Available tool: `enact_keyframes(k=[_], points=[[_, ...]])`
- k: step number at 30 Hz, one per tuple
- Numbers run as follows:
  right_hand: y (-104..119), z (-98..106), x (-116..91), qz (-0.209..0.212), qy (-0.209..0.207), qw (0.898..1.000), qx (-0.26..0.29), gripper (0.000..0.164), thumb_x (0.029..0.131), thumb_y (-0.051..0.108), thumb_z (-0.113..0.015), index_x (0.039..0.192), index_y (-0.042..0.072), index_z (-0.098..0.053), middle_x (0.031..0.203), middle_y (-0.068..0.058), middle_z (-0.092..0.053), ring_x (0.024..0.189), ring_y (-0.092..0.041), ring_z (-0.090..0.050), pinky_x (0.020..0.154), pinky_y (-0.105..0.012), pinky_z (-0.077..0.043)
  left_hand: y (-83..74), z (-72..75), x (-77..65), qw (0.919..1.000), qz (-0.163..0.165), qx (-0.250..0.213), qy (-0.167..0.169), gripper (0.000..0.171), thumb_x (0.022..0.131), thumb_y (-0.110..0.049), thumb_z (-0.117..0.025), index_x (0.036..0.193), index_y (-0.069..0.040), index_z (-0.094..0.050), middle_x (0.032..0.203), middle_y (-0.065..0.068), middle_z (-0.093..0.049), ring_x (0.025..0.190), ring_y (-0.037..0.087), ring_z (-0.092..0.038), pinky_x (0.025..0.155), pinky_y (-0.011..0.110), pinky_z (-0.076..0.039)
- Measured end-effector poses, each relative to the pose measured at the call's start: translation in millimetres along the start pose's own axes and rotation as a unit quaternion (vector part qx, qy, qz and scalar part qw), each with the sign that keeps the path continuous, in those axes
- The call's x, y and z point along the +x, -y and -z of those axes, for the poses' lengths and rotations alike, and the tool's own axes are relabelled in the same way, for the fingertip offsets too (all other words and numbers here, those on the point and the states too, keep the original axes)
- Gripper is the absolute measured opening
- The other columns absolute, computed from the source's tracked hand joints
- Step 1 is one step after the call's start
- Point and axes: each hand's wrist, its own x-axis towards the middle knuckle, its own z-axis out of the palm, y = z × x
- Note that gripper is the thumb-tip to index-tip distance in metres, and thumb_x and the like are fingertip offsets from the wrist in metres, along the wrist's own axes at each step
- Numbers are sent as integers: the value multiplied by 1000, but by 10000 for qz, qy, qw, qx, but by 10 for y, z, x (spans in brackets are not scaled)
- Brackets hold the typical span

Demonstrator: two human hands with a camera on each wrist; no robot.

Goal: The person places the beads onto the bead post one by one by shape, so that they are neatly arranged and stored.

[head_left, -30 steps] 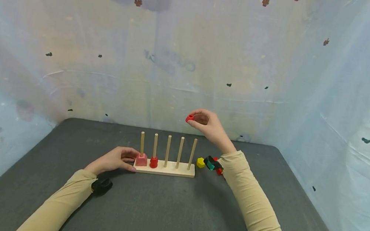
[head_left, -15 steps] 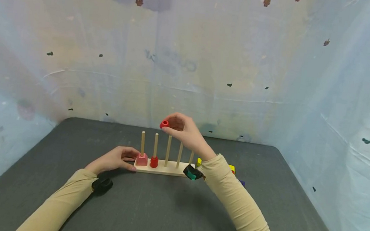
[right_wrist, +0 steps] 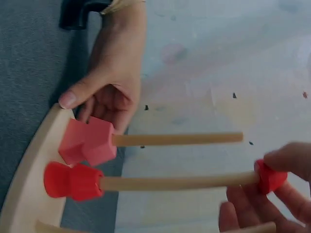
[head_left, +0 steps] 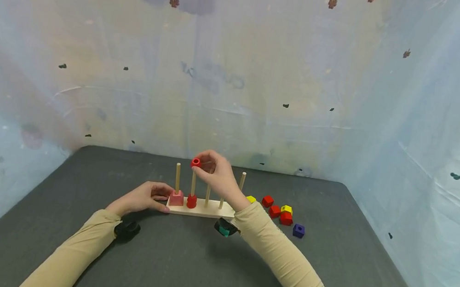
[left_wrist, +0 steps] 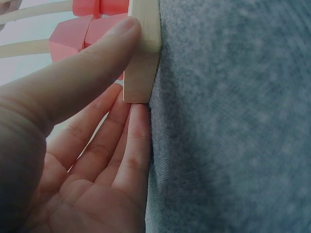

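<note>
One red bead (head_left: 196, 162), held at the tip of the second peg (head_left: 193, 185) from the left on the peg board (head_left: 200, 212), hole roughly in line. Probable step in hand: threading onto that peg. Depth on the tip: cannot tell.

Right hand (head_left: 219, 176) above the peg board: thumb and forefinger pinching the red bead, other fingers bent near the peg. Left hand (head_left: 145, 198) at the peg board's left end: thumb on the front corner, fingers side by side with small gaps, at least one tip against the end face. Reads as bracing.

Next move likely calls for: hole square to the peg, straight lowering, release only once well threaded, left-hand brace on the peg board. Main risk: tilt and jam at the tip, or a drop.

Counts:
- pegs (head_left: 177, 178): 5, one row on the peg board, some partly hidden by the right hand
- pink blocks (right_wrist: 88, 141): 2, stacked on the leftmost peg
- red pieces (right_wrist: 73, 182): 2, stacked low on the second peg; plus 1 pinched
- right of the peg board: 3 loose red beads (head_left: 267, 201), 2 yellow beads (head_left: 286, 209), 1 purple bead (head_left: 298, 231). More behind the right sleeve (head_left: 281, 255): cannot tell.

Dark tabletop (head_left: 185, 264) under the peg board, pale printed sheet (head_left: 236, 79) behind.
</note>
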Motion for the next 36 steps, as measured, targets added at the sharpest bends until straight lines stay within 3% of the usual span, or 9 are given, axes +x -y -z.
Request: enact_keyframes(k=[6, 18, 22, 25, 30, 36], points=[[-40, -119, -69, -160, -550, 9983, -50, 21, 89, 16, -70, 108, 11, -61, 99, 0, -64, 85, -13, -62, 74, -26, -56, 3, -11, 3, 10000, 1, -76, -14, 60, 74, -20, -84, 126, -2, -58, 122, 13, -59, 115, 29, -55, 97, 35, -50], [-189, -312, -178, -276, -1189, 9918, 376, 24, 86, 15, -73, 107, 11, -63, 99, 1, -64, 88, -11, -64, 81, -25, -56, 1, 7, 12, 9999, -66, -132, 23, 61, 75, -18, -83, 127, 0, -57, 124, 15, -58, 116, 31, -54, 98, 37, -49], [-159, -372, -252, -304, -1360, 9881, 652, 34, 86, 8, -73, 114, 4, -55, 106, -9, -63, 95, -23, -62, 89, -37, -54, -8, 5, 6, 9999, 19, -104, 5, 61, 75, -19, -84, 126, 0, -57, 123, 15, -58, 116, 31, -54, 98, 39, -48], [-205, -425, -290, -616, -1383, 9852, 800, 35, 85, 6, -73, 115, 1, -54, 107, -12, -62, 96, -27, -61, 90, -40, -53, -4, -4, 4, 10000, 73, -41, -25, 61, 74, -23, -84, 126, -2, -58, 123, 13, -59, 115, 30, -54, 98, 38, -49], [-383, -504, -333, -1260, -1275, 9804, 815, 25, 83, 8, -75, 104, 5, -62, 96, -3, -63, 88, -16, -60, 82, -32, -53, 10, -8, -7, 10000, 17, 18, 3, 60, 76, -23, -83, 126, -3, -58, 123, 14, -59, 115, 30, -55, 98, 38, -49], [-437, -522, -399, -1601, -1075, 9781, 778, 23, 83, 7, -75, 102, 8, -63, 98, -1, -64, 93, -19, -60, 82, -35, -52, 5, 4, -14, 10000, -40, -50, 38, 58, 77, -20, -82, 126, 0, -57, 124, 16, -58, 116, 32, -54, 97, 39, -49]])
